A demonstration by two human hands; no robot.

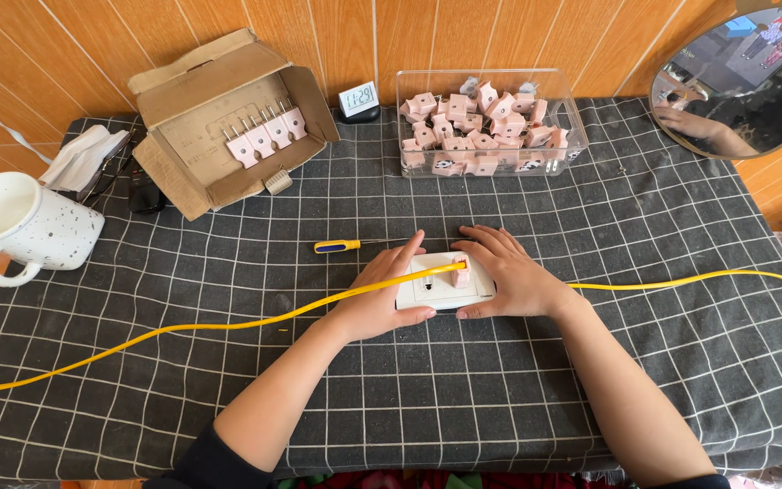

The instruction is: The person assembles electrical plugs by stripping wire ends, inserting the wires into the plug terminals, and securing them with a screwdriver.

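Both forearms come up from the bottom edge over the grid-patterned black cloth [463, 398]. My left hand [382, 294] lies flat with fingers pressed together, cupping the left end of the white socket block [436, 292]; my right hand [509, 276] is laid flat with fingers slightly spread over its right end. Neither pinches anything. A pink plug [461, 270] sits on the block's upper right, between the two hands, and a yellow cable [183, 328] runs across the cloth and over my left hand up to the plug; more yellow cable trails off to the right. To do this well, I judge I should hold the block steady with both palms and keep the cable clear of the plug.

Just beyond lies a screwdriver with a yellow-and-blue handle [337, 245]. Farther left stands a speckled white mug [33, 226]. At the back are an open cardboard box [228, 118] holding pink plugs, a small digital clock [358, 100], a clear bin of pink plugs [486, 127], and a round mirror [748, 81].
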